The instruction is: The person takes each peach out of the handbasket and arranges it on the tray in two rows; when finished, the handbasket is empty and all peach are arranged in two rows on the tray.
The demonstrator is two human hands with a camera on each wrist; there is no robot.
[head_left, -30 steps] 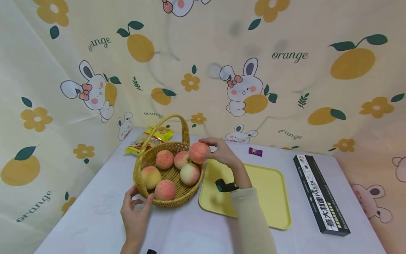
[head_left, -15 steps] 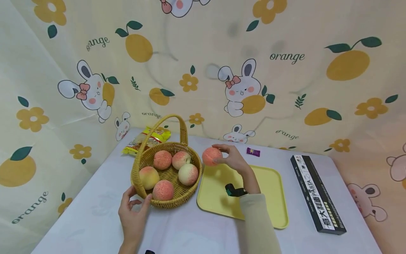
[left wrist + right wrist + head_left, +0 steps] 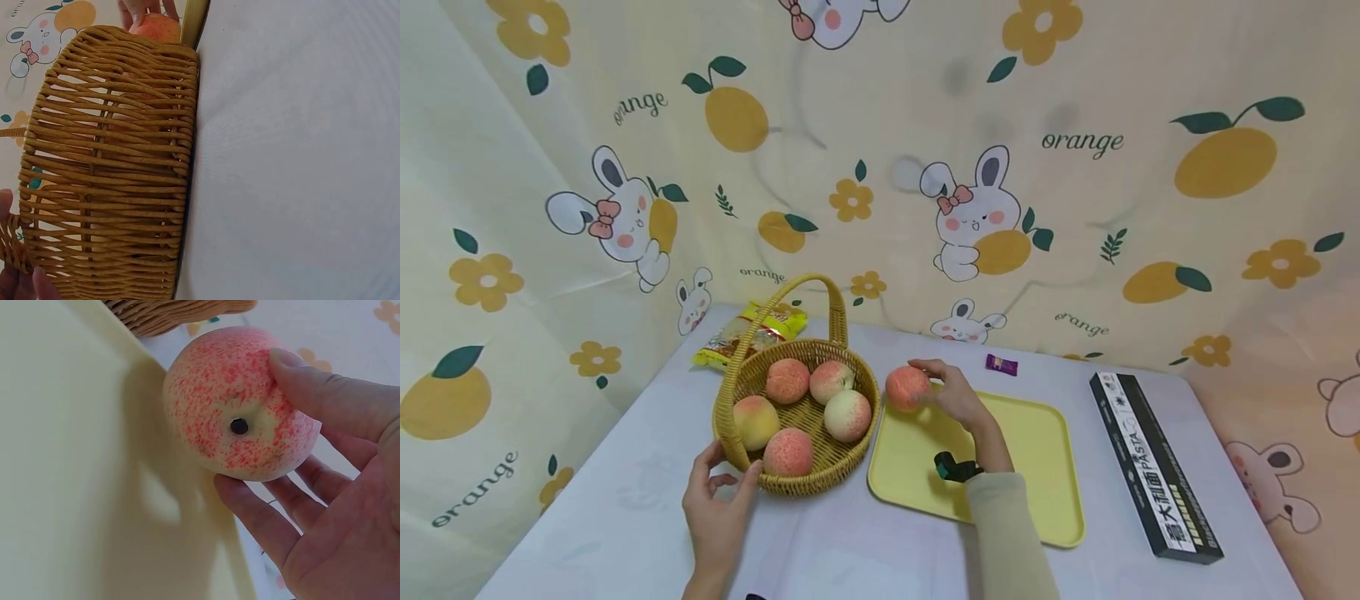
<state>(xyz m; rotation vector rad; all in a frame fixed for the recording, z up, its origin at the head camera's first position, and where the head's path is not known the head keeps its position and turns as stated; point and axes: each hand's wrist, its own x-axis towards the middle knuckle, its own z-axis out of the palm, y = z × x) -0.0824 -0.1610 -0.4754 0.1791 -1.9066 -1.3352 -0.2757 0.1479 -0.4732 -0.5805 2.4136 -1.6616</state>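
My right hand (image 3: 961, 402) holds a pinkish-red peach (image 3: 906, 388) over the far left corner of a yellow tray (image 3: 1037, 467). In the right wrist view, the thumb and fingers grip this peach (image 3: 206, 412), whose dark round stem hole shows. A wicker basket (image 3: 823, 482) with a tall handle stands left of the tray. Several peaches (image 3: 787, 381) lie inside it, some red, others pale or yellowish. My left hand (image 3: 717, 517) grips the basket at its near left side, by the foot of the handle; its fingertips (image 3: 44, 284) show at the left wrist view's lower left.
Behind the basket lies a yellow snack bag (image 3: 730, 342). A small purple wrapped sweet (image 3: 1002, 364) is beyond the tray. To the right lies a long black-and-white pasta box (image 3: 1153, 467). A patterned cloth (image 3: 895, 125) hangs behind the white table (image 3: 625, 492).
My right hand has carried the peach from above the basket's right rim rightwards, then lower over the tray's corner. The left hand stays at the basket, and the basket has not moved.
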